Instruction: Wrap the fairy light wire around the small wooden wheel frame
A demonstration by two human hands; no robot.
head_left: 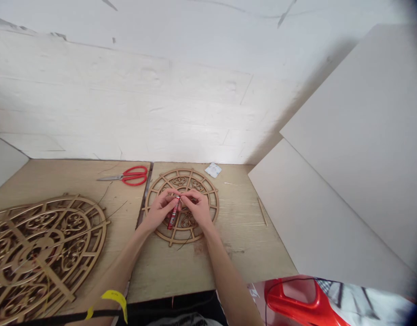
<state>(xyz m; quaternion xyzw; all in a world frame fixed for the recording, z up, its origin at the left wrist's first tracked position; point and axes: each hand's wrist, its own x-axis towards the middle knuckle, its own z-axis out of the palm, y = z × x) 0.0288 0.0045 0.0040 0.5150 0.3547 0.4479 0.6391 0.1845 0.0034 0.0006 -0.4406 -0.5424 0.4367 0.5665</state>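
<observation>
My left hand (160, 209) and my right hand (197, 208) meet over a small round laser-cut wooden disc (208, 195) lying flat on the wooden table (181, 267). A small red tube (172, 216), perhaps glue, hangs slanted between them. My left fingers are closed on its upper end. My right fingers are pinched together at the tube's top, and what they hold is too small to make out. A thin dark wire or thread (184, 242) trails from under the disc towards me.
A larger ornate wooden cut-out (39, 253) lies at the left. Red-handled scissors (129, 175) rest behind the disc, a small white packet (213, 170) beside its far right. White panels (330, 213) wall the right side. A red object (296, 301) sits below the table edge.
</observation>
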